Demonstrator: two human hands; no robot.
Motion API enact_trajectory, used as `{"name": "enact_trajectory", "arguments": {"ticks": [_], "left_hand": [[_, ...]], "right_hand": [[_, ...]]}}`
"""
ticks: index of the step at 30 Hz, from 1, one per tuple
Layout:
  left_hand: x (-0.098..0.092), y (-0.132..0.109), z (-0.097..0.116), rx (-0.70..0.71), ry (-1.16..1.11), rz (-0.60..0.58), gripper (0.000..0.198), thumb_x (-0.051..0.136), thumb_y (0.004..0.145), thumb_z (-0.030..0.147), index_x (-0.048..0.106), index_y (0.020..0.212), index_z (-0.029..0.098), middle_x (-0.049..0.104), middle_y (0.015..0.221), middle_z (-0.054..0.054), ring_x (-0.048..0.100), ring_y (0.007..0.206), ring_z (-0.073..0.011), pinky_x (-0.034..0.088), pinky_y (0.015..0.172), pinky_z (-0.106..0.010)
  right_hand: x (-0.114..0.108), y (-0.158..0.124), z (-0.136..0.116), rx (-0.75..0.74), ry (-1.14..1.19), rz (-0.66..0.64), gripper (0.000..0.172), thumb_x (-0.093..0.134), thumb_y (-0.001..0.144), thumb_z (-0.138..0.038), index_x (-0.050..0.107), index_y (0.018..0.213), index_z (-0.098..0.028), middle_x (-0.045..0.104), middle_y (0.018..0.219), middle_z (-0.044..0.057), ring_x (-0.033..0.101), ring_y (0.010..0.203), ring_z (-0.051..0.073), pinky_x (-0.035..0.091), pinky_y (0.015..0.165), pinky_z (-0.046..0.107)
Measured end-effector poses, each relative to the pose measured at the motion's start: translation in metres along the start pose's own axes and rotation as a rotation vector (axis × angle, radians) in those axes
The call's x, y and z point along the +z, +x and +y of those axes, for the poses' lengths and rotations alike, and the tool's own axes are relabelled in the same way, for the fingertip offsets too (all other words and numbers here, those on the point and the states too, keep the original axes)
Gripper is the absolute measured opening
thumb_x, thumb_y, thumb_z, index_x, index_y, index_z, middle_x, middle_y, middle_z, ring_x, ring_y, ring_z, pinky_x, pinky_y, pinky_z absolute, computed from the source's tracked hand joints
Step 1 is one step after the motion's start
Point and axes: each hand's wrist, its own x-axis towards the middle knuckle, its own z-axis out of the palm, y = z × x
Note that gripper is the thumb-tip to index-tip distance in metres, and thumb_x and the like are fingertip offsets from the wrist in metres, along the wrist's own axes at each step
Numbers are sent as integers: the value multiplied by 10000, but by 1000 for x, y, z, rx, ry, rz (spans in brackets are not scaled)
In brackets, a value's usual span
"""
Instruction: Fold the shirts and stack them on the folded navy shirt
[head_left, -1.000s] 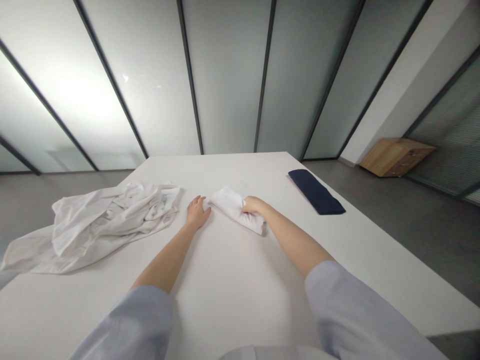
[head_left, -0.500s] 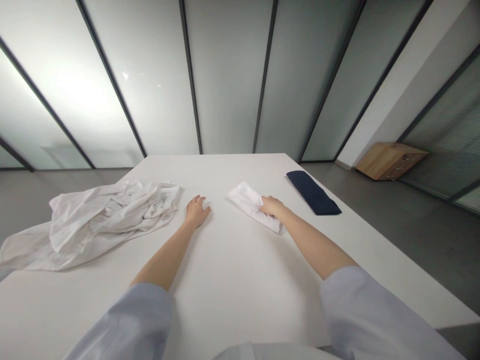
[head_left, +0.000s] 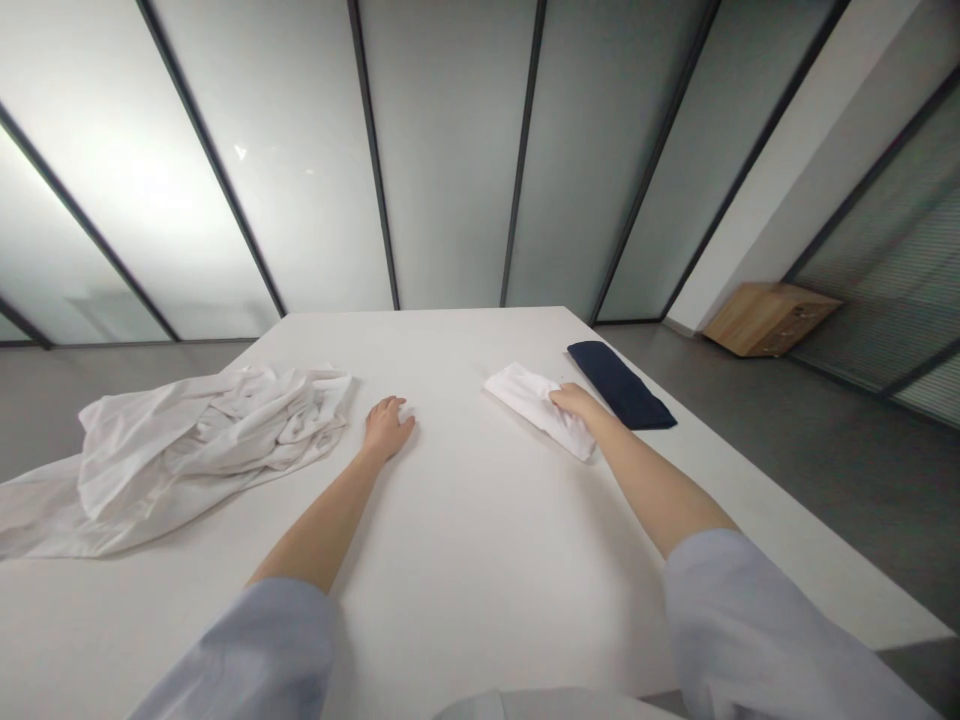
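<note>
Presently, head view: right hand (head_left: 576, 399) pinches folded white cloth (head_left: 523, 393) near navy cloth (head_left: 622, 384); table (head_left: 465, 560) contact unclear. Left hand (head_left: 386, 430) loosely spread, empty. Apparent step: handling the folded white cloth; next move calls for an even grip.

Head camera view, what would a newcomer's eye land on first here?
Probably the flat, dark navy rectangular piece, apparently folded fabric, stark against the smooth white table near its right edge. Next, the big crumpled heap of white fabric at the left. Then, right of centre, the small folded white cloth gripped by the right hand.
</note>
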Motion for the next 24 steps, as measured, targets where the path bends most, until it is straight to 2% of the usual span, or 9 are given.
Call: {"name": "enact_trajectory", "arguments": {"ticks": [4, 10, 15, 19, 21, 24], "left_hand": [[0, 0, -1, 20, 14, -3, 434, 511, 824, 341, 557, 1218, 165, 568, 1289, -123, 511, 1213, -257, 388, 1046, -395], [-2, -1, -1, 30, 22, -11, 416, 503, 824, 344, 563, 1201, 179, 598, 1239, -112, 535, 1174, -259, 399, 1032, -399], [-1, -1, -1, 46, 16, -12, 413, 497, 825, 337, 563, 1199, 175, 600, 1228, -112, 524, 1189, -258, 388, 1040, -398], [0, -1, -1, 40, 20, -2, 419, 508, 817, 338, 568, 1193, 164, 582, 1259, -122, 523, 1185, -271, 390, 1037, -408], [1, -1, -1, 38, 21, 5, 418, 508, 815, 335, 569, 1191, 162, 576, 1271, -122, 521, 1185, -273, 386, 1040, -409], [1, -1, -2, 35, 20, 6, 414, 512, 814, 327, 568, 1192, 167, 578, 1269, -120, 526, 1179, -271, 387, 1038, -408]], "right_hand": [[-7, -10, 22, 27, -66, 138, 464, 466, 887, -474, 628, 1173, -148, 661, 1152, 156, 631, 1044, 265, 470, 780, 285], [-19, -29, 42, 71, -340, 319, 399, 391, 957, -432, 591, 1152, -148, 677, 1012, 187, 649, 954, 280, 461, 796, 369], [-55, -29, 48, 72, -339, 509, 415, 347, 965, -461, 565, 1142, -156, 670, 964, 182, 638, 927, 299, 457, 784, 395], [-88, -6, 63, 176, -205, 650, 490, 314, 958, -512, 530, 1193, -141, 643, 1010, 203, 612, 970, 312, 452, 809, 417], [-95, 13, 76, 253, -116, 659, 520, 325, 948, -511, 495, 1249, -123, 616, 1077, 226, 596, 1010, 321, 452, 827, 432], [-84, 38, 95, 381, -18, 495, 624, 462, 882, -495, 419, 1353, -87, 534, 1222, 274, 537, 1127, 356, 437, 883, 475]]}}
